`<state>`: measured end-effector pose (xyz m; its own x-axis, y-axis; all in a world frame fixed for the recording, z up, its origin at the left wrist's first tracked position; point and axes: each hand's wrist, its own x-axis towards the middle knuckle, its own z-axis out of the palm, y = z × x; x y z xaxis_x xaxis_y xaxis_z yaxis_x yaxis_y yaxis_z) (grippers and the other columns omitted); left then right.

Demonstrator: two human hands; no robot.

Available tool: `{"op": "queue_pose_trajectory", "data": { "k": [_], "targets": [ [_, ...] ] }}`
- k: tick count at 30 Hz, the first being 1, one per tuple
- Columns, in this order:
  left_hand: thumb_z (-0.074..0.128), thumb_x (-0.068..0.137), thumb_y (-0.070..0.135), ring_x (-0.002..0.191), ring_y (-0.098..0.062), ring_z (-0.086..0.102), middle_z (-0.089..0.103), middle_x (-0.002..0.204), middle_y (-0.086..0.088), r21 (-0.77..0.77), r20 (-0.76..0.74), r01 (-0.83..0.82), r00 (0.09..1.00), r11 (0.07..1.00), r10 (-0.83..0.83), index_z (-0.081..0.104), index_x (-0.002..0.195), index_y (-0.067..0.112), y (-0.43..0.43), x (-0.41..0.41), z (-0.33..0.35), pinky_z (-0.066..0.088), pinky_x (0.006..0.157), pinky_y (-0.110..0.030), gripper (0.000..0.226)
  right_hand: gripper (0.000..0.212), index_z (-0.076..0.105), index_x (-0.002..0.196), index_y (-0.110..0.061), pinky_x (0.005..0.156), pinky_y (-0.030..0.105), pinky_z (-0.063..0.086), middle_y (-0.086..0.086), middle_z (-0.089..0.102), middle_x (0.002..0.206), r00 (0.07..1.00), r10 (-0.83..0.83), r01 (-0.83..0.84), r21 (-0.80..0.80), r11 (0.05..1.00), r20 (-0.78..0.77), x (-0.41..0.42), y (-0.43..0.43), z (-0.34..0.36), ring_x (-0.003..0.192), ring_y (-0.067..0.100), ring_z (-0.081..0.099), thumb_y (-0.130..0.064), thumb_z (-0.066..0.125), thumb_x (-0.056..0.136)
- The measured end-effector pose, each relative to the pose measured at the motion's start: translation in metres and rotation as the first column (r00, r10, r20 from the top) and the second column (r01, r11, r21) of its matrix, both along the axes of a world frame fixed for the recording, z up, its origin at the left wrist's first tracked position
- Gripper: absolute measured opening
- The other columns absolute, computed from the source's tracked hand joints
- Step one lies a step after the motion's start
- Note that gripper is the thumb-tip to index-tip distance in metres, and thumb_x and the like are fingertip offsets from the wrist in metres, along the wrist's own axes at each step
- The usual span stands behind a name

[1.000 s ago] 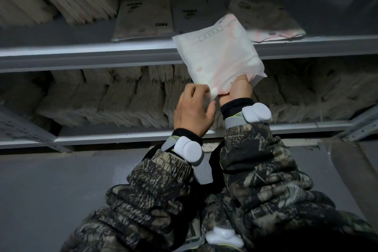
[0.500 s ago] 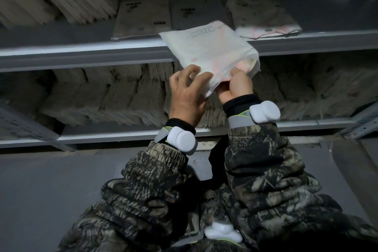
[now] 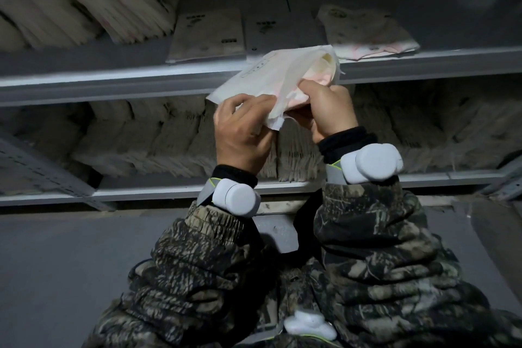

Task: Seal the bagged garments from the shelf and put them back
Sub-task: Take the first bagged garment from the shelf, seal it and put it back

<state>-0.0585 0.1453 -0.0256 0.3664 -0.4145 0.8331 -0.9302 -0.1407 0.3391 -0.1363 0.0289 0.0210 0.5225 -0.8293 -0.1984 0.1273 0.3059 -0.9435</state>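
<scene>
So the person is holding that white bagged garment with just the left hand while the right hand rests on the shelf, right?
Not quite. The head view shows both hands on the bagged garment: the left hand grips its lower edge and the right hand grips it too, not resting on the shelf.

A white translucent plastic garment bag (image 3: 271, 76) with pink-and-cream fabric inside was held tilted, mouth open, before the grey metal shelf (image 3: 113, 79).
</scene>
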Motion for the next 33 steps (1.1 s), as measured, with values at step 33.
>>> {"op": "queue_pose_trajectory", "data": {
  "k": [33],
  "targets": [
    [0.058, 0.087, 0.012, 0.059, 0.005, 0.051, 0.062, 0.060, 0.020, -0.468, -0.636, 0.017, 0.687, 0.884, -0.351, 0.058, 0.075, 0.021, 0.028, 0.016, 0.014, 0.042, 0.062, -0.014, 0.016, 0.023, 0.066, 0.102, -0.013, 0.082, 0.028, 0.054, -0.008, 0.065, 0.096, 0.945, -0.327, 0.230, -0.723, 0.651, 0.007, -0.003, 0.023, 0.010, 0.088, 0.008, 0.061, -0.022, 0.065, 0.081]
  ]
}}
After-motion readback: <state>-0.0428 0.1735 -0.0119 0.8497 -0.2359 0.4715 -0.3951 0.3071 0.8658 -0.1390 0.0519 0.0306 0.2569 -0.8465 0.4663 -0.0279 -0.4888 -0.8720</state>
